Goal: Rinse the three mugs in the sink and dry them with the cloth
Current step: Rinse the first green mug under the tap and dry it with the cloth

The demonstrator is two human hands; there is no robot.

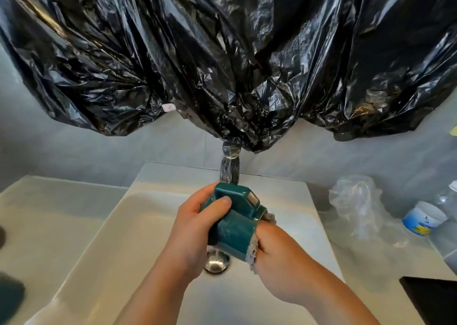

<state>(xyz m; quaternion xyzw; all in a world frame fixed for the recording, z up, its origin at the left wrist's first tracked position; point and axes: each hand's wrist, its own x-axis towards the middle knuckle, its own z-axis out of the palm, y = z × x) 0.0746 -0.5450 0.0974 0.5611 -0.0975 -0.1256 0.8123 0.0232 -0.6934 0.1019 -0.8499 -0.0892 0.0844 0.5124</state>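
A dark teal mug point(235, 228) with a square handle lies on its side in the air above the white sink point(128, 238). My left hand point(195, 228) grips its base end, thumb across the side by the handle. My right hand point(279, 258) holds a grey cloth point(253, 255) pushed against the mug's open rim; only frayed edges of the cloth show. The chrome tap point(230, 168) stands just behind the mug. Another dark teal object point(11, 292), blurred, sits at the left frame edge on the counter.
Black plastic sheeting point(222, 52) hangs over the wall above the tap. The chrome drain point(216, 263) shows below the mug. On the right counter stand a crumpled clear bag point(356, 201), a white tub point(424, 218) and a dark flat object point(432, 300).
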